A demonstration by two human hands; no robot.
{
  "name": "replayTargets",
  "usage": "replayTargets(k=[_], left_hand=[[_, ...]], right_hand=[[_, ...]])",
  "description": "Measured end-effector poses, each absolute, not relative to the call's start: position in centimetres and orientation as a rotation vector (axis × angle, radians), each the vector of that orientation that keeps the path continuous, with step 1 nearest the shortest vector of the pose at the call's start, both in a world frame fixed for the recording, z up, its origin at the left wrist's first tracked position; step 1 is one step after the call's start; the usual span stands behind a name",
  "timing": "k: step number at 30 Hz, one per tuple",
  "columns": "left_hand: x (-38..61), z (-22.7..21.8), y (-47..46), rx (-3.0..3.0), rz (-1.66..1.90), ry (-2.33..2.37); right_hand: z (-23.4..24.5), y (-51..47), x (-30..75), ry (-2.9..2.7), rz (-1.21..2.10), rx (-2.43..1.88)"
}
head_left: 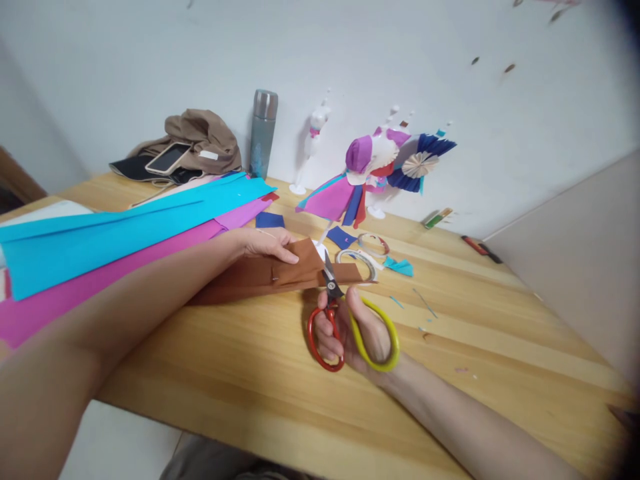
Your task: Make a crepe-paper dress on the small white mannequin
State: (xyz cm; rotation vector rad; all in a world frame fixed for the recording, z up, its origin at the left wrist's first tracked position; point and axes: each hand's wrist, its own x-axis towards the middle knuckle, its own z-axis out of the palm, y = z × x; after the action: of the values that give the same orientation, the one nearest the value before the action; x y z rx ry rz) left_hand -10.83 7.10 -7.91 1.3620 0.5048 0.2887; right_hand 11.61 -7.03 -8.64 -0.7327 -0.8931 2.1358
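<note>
My left hand (267, 243) lies on a folded brown paper strip (260, 277) on the wooden table (240, 373), fingers pressed together and pinning it down. My right hand (357, 337) grips scissors (340, 313) with one red and one yellow handle loop. Their blades cross the brown strip near its right end.
Long cyan (115, 227) and magenta (115, 267) paper sheets lie at the left. At the back stand a grey flask (263, 133), a brown cloth with a phone (170, 158), a white mannequin (313, 147) and a paper-dressed figure (380, 167). Tape rolls (357, 260) and paper scraps lie nearby.
</note>
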Motion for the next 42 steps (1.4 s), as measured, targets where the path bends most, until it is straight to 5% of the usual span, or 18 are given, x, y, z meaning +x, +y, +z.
replayTargets(k=[42], left_hand=[[-10.7,-7.5,6.9,1.391,0.288,0.391]], right_hand=[[-7.3,-5.1,11.3,-1.047,2.127,-0.896]])
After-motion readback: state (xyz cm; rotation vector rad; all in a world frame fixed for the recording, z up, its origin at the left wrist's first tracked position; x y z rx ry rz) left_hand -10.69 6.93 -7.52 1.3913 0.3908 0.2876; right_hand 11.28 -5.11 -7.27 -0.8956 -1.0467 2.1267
